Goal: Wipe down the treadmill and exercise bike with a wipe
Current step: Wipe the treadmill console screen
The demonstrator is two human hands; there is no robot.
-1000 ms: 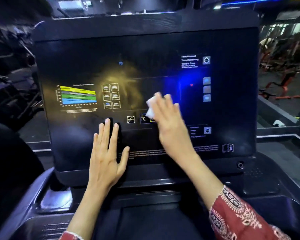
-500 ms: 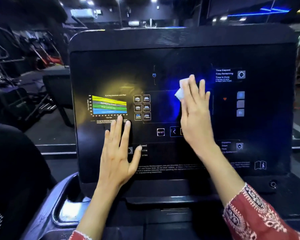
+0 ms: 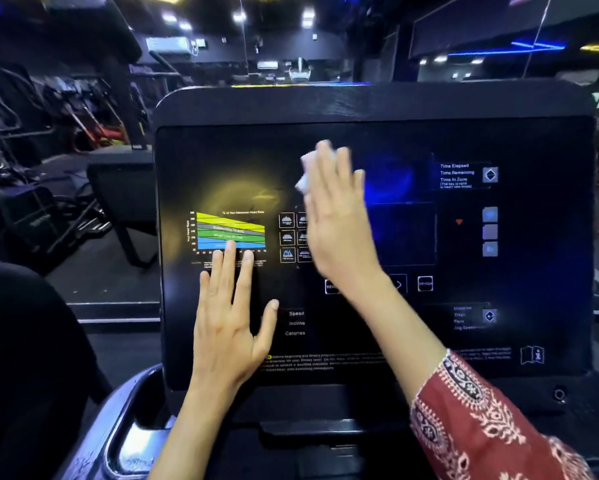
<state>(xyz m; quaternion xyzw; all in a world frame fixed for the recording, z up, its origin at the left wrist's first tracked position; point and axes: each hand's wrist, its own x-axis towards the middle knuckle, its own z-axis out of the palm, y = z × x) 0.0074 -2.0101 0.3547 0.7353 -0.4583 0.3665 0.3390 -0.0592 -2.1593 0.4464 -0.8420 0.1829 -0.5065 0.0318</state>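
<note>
Wipe: white and crumpled, it was pressed to the upper middle of the treadmill console and showed at the left edge and fingertips of the right hand. That hand lay flat over it with straight, close-set fingers and was slightly blurred. A red patterned sleeve covered the forearm at the near right.

Left hand: it rested flat on the panel at lower left and held nothing. Its fingers were straight and a little spread, with the thumb out to the right. The fingertips touched the bottom edge of the coloured heart-rate chart.

Surface: the glossy black panel stood upright and carried yellow and blue reflections. Small program icons sat just right of the chart. The words Speed, Incline and Calories were printed below them. Time labels with a diamond key stood at the far right. A grey tray recess lay at the near left of the console base.

Room: it was a dim gym. Black and red machines stood far left, with ceiling spotlights overhead. A wall air-conditioner hung at the back, and a blue light strip ran at the far right.
</note>
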